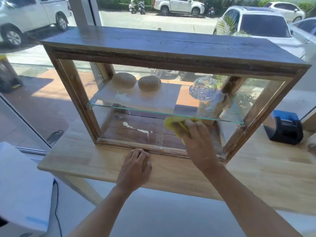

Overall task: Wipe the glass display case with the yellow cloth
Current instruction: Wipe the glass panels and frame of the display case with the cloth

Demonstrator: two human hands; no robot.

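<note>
A wooden-framed glass display case (75,93) stands on a light wooden table (82,156). My right hand (198,139) presses a crumpled yellow cloth (172,124) against the case's front glass, low and right of centre, near the level of the glass shelf (136,109). My left hand (136,165) rests flat on the table, fingertips touching the case's bottom front rail. White smears (136,128) show on or behind the lower glass. Inside, two round woven pads (149,82) and a glass dome (203,89) sit on the shelf.
A black and blue receipt printer (283,127) stands on the table right of the case. A white box (22,185) with a blue cable lies at the lower left. Windows behind the case show parked cars outside.
</note>
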